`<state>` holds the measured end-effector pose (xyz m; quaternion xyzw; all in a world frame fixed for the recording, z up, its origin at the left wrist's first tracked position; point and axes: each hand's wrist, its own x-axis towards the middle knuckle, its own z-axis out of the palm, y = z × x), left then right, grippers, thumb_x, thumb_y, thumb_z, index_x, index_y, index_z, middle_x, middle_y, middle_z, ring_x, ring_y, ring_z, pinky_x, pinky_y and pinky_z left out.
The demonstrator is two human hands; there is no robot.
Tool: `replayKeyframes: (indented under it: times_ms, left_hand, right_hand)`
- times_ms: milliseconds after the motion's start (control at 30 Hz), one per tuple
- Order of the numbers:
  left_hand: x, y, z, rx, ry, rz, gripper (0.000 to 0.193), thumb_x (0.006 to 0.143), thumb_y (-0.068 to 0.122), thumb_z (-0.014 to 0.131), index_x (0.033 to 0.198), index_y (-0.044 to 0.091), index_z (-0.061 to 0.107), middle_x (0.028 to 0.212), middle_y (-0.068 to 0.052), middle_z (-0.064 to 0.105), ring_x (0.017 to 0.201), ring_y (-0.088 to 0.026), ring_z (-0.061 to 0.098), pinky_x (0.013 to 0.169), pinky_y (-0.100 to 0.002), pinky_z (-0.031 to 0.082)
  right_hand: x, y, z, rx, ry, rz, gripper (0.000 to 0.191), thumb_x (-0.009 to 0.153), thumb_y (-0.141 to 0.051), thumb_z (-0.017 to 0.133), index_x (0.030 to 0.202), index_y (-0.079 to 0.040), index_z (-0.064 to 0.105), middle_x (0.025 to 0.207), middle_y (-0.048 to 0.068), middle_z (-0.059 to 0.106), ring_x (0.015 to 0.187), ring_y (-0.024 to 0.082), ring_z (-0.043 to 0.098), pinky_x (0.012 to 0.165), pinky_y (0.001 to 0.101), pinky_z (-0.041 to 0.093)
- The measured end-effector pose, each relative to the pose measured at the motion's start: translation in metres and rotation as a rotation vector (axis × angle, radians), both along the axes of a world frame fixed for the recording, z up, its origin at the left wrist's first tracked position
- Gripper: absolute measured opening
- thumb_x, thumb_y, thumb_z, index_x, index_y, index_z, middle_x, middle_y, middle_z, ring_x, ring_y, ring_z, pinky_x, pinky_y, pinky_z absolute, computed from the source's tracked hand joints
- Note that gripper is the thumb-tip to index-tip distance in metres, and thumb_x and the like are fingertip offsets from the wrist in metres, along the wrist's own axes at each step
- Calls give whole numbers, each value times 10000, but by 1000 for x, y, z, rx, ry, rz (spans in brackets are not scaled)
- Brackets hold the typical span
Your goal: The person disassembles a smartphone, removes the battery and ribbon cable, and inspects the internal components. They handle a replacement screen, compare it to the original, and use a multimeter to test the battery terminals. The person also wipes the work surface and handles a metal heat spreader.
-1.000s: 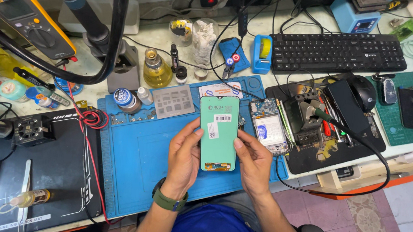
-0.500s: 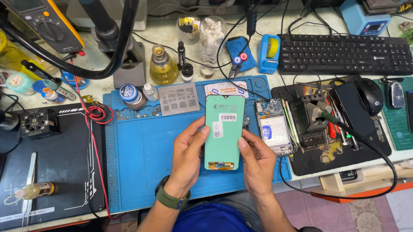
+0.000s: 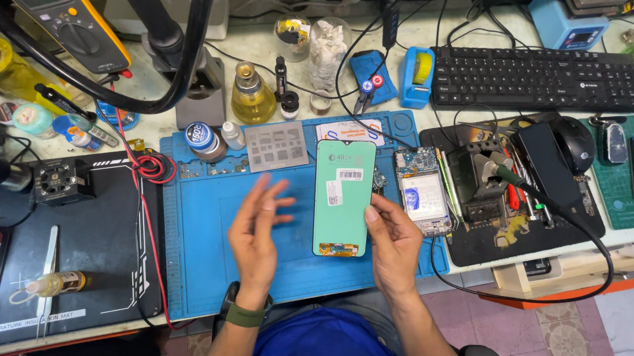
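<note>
Green phone screen panel (image 3: 342, 197) held upright over the blue work mat (image 3: 202, 229), white stickers on its back, copper flex at the bottom edge, right hand (image 3: 393, 243) pinching its right side, left hand (image 3: 256, 229) beside it, fingers spread, off the panel, opened phone (image 3: 424, 191) just right.

L wrist: dark green watch band (image 3: 246, 315) | arms bare, no sleeves | blue shirt (image 3: 324, 346)

Left hand (image 3: 258, 226) fingers motion-blurred; multimeter (image 3: 54, 5) cut by top edge; screen panel (image 3: 342, 197) label unreadable.
</note>
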<state>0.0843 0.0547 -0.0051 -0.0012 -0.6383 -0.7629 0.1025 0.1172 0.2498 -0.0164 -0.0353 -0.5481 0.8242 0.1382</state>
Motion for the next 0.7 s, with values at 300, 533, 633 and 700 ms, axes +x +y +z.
replayKeyframes:
  times_ms: [300,533,633,700]
  left_hand:
    - [-2,28,-3,192,-167,-257,332,1034,163,600,1298,-13,698,1116,-118,768,925,-130,702,730,-269,572]
    - [-1,29,-6,214,-187,-262,340,1029,145,630,1316,-26,694,1089,-122,770,901,-115,691,767,-255,563]
    - [-1,29,-5,246,-180,-283,344,1011,149,628,1305,-24,674,1136,-127,773,980,-133,729,844,-267,597]
    - [-1,29,-4,237,-181,-291,353,1013,149,630,1316,-28,674,1139,-143,773,976,-145,725,836,-273,589]
  right_hand:
    - [2,4,3,26,-14,-20,321,1022,-84,637,1298,80,637,1175,155,738,1077,170,699,963,294,546]
    - [0,0,0,28,-16,-9,327,1018,-80,642,1304,79,641,1184,148,731,1082,162,688,960,280,535]
    - [0,1,-1,30,-32,-4,329,1016,-83,637,1305,75,642,1178,151,734,1077,162,692,949,278,536]
    - [1,1,-2,21,-26,-9,324,1020,-81,639,1302,77,644,1180,153,730,1075,165,693,949,283,540]
